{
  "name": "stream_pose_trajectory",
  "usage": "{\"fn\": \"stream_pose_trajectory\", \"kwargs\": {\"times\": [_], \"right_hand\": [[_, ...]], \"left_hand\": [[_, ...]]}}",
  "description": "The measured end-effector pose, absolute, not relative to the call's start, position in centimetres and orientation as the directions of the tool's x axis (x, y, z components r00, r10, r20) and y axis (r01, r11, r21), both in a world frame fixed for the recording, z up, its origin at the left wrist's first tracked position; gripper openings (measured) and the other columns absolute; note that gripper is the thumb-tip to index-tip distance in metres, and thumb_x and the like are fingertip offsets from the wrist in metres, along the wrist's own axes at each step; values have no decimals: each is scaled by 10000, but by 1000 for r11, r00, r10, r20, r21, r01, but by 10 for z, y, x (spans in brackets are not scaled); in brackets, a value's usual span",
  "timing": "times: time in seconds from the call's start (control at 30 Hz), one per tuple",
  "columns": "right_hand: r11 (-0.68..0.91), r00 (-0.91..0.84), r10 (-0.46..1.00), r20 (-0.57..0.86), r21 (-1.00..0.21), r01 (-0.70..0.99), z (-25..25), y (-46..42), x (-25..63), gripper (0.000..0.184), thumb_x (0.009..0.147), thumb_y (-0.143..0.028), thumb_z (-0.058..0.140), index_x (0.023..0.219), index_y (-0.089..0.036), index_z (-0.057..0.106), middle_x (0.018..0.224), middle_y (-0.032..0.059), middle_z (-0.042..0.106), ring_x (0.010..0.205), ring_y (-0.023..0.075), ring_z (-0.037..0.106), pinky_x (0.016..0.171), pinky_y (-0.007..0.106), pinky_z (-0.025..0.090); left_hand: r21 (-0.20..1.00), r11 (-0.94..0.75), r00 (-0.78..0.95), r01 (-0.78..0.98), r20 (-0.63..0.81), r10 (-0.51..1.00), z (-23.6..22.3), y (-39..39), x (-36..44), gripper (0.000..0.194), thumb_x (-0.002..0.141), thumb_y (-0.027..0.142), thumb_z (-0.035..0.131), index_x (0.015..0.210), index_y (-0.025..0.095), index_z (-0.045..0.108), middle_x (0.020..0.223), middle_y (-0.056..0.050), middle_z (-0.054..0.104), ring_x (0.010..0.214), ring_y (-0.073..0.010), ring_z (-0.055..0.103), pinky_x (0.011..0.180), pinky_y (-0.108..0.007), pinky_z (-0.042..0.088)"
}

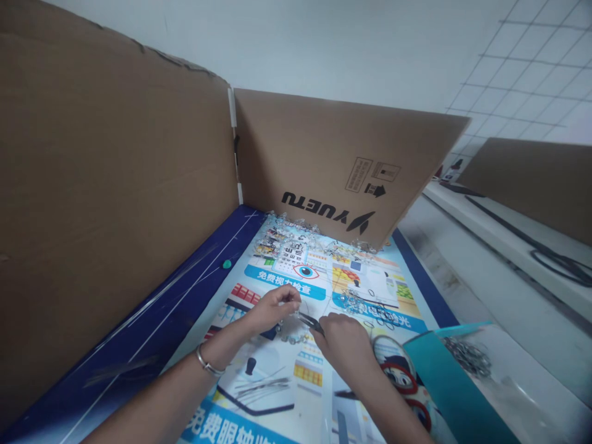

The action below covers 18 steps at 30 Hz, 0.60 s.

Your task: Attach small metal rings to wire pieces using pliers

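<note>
My left hand (277, 308), with a metal bangle on its wrist, pinches one end of a string of clear beads (292, 338). The beads hang below my fingers over the printed sheet. My right hand (343, 342) is closed around a pair of pliers (312, 322). Their dark jaws point left and reach the beads close to my left fingertips. Whether the jaws grip a wire there is too small to tell. Just beyond my right hand lie more clear beads (354, 302) and several dark wire rings (386, 316).
Cardboard walls (115, 154) stand at the left and back. Clear bead pieces (296, 228) lie along the back wall. Loose wire lengths (263, 387) rest in front. A teal-edged box (456, 382) holding metal rings (467, 356) is at right. A green bead (226, 264) sits at left.
</note>
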State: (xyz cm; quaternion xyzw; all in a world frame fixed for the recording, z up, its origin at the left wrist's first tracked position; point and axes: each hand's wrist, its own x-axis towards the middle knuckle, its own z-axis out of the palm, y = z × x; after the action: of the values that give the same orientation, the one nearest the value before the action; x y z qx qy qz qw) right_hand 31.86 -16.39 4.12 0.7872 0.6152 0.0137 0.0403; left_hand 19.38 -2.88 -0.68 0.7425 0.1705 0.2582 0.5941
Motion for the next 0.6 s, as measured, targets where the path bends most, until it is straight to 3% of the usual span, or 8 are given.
{"fn": "stream_pose_trajectory", "kwargs": {"times": [0.6], "right_hand": [[-240, 241, 971, -7, 70, 968, 37, -164, 320, 252, 829, -362, 456, 754, -182, 616, 752, 61, 630, 711, 177, 577, 587, 259, 318]], "left_hand": [[977, -199, 841, -80, 173, 513, -1, -31, 192, 110, 790, 276, 473, 774, 169, 496, 745, 11, 446, 708, -123, 397, 671, -223, 332]]}}
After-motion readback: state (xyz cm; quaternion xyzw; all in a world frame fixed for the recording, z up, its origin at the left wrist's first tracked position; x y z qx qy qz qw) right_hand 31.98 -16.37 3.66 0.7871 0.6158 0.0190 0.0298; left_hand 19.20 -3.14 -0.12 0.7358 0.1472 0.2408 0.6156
